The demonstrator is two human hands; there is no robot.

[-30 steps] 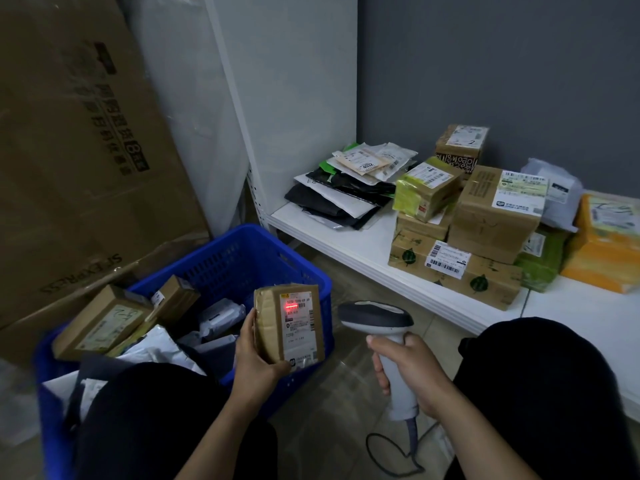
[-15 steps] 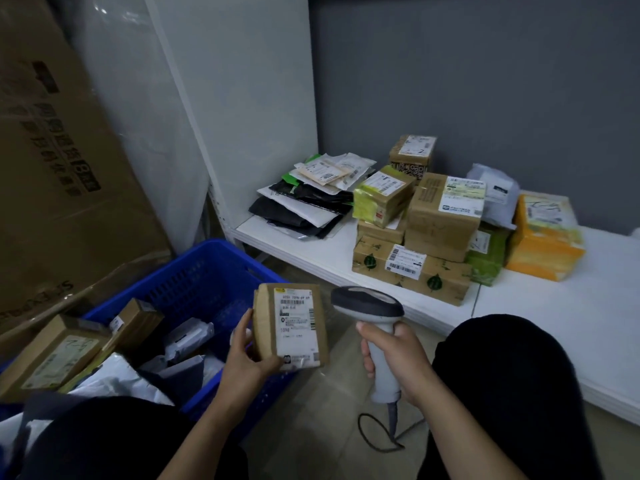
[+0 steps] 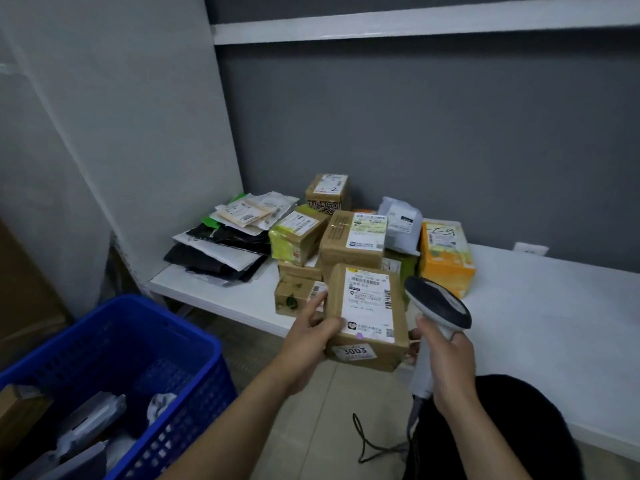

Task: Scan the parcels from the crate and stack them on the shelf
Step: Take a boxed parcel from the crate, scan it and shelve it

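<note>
Currently left hand (image 3: 308,344) clamps brown parcel (image 3: 367,313) by its left edge, thumb on label. Label faces up, long axis pointing away toward the shelf (image 3: 536,306). Right hand (image 3: 446,362), just right, grips barcode scanner (image 3: 438,306).

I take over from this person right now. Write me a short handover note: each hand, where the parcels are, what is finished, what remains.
Left hand grips a brown parcel, label facing up, in front of the pile on the shelf.
Right hand holds the scanner by its handle, beside that parcel.
Done: boxes and flat mailers already lie on the white shelf.
Left: set the held parcel on the shelf. More parcels wait in the blue crate to be scanned and stacked.
</note>
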